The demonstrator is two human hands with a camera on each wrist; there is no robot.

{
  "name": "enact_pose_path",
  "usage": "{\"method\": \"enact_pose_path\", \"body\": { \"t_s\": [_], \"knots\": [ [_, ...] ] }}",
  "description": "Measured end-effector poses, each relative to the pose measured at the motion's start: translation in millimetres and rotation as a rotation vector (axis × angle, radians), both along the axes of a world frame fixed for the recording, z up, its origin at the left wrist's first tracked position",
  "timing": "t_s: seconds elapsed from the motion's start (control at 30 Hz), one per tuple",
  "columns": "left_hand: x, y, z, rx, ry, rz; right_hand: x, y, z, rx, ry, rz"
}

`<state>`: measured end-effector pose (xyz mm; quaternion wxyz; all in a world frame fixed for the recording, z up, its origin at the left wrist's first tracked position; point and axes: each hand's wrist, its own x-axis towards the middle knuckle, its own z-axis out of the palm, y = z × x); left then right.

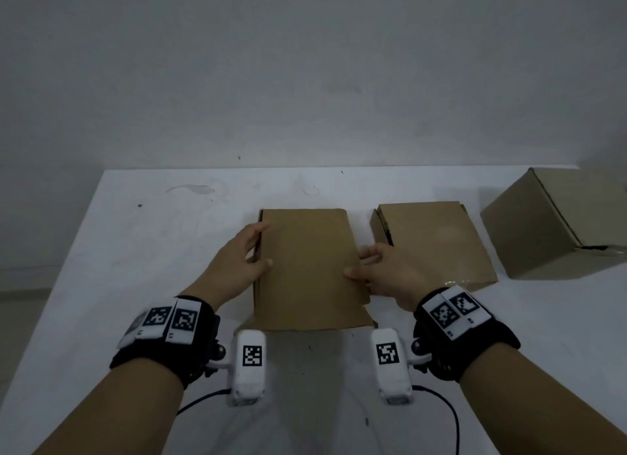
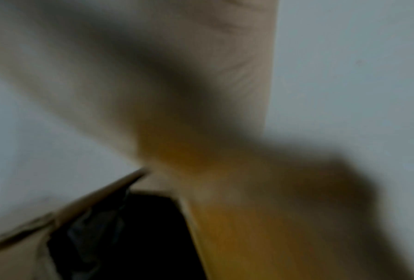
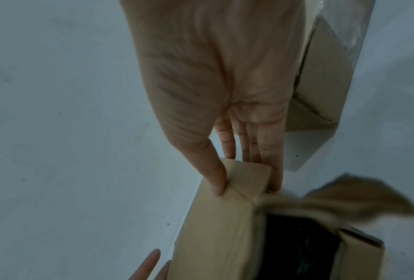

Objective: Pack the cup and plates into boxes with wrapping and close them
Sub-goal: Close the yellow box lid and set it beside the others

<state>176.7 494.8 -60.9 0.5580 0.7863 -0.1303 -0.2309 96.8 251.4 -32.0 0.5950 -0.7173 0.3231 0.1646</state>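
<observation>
A flat brown cardboard box (image 1: 305,268) lies in the middle of the white table (image 1: 135,251). My left hand (image 1: 262,243) holds its left edge, thumb on top and fingers down the side. On the right edge my right hand (image 1: 355,263) pinches the box (image 3: 215,236), thumb on the top face and fingers along the side. The near end is open: a loose flap (image 3: 359,200) is blurred and the inside (image 3: 301,244) is dark. The left wrist view is blurred and shows a dark opening (image 2: 129,236). No cup or plate is visible.
A second flat box (image 1: 437,241) lies just right of my right hand, with clear film (image 1: 454,282) at its near edge. A taller cardboard box (image 1: 556,224) stands at the far right. A bare wall rises behind the table.
</observation>
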Motion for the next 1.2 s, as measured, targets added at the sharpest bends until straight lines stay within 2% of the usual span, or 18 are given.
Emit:
{"method": "enact_pose_path", "body": {
  "t_s": [0.13, 0.3, 0.5, 0.57, 0.7, 0.83, 1.03, 1.2],
  "knots": [
    [-1, 1, 0, 0.056, -0.082, 0.097, -5, 4, 1, -0.052, 0.009, 0.044],
    [-2, 2, -2, 0.048, -0.047, 0.225, -8, 8, -3, -0.199, -0.018, 0.056],
    [-1, -1, -4, 0.139, -0.101, 0.216, -8, 17, 1, -0.37, 0.004, 0.264],
    [0, -1, -5, 0.142, -0.103, 0.212, -5, 18, -1, -0.4, 0.0, 0.269],
    [1, 0, -5, 0.165, -0.094, 0.193, -3, 21, -5, -0.342, -0.052, 0.169],
    [1, 0, -4, 0.178, -0.087, 0.192, -3, 19, -5, -0.36, -0.072, 0.178],
    [1, -1, 0, 0.188, -0.081, 0.197, -2, 18, 1, -0.185, -0.153, 0.117],
    [2, -3, 6, 0.126, -0.029, 0.214, 8, 17, 5, -0.162, -0.141, 0.05]
  ]
}}
